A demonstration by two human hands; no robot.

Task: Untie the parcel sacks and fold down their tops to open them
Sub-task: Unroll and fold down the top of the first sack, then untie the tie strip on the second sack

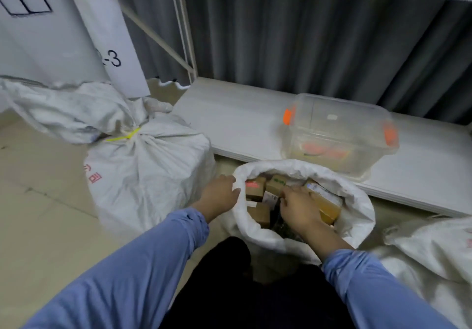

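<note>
The open sack [357,201] stands with its top rolled down. The left hand [219,195] curls its fingers over the rim directly beneath them. The right hand [301,208] bends its fingers among the parcels [255,188]; whether they grasp anything cannot be told. To even the cuff, roll it outward from the fingertips. The tied sack [148,165], with its yellow tie [125,135], lies beyond the left knuckles.
</note>
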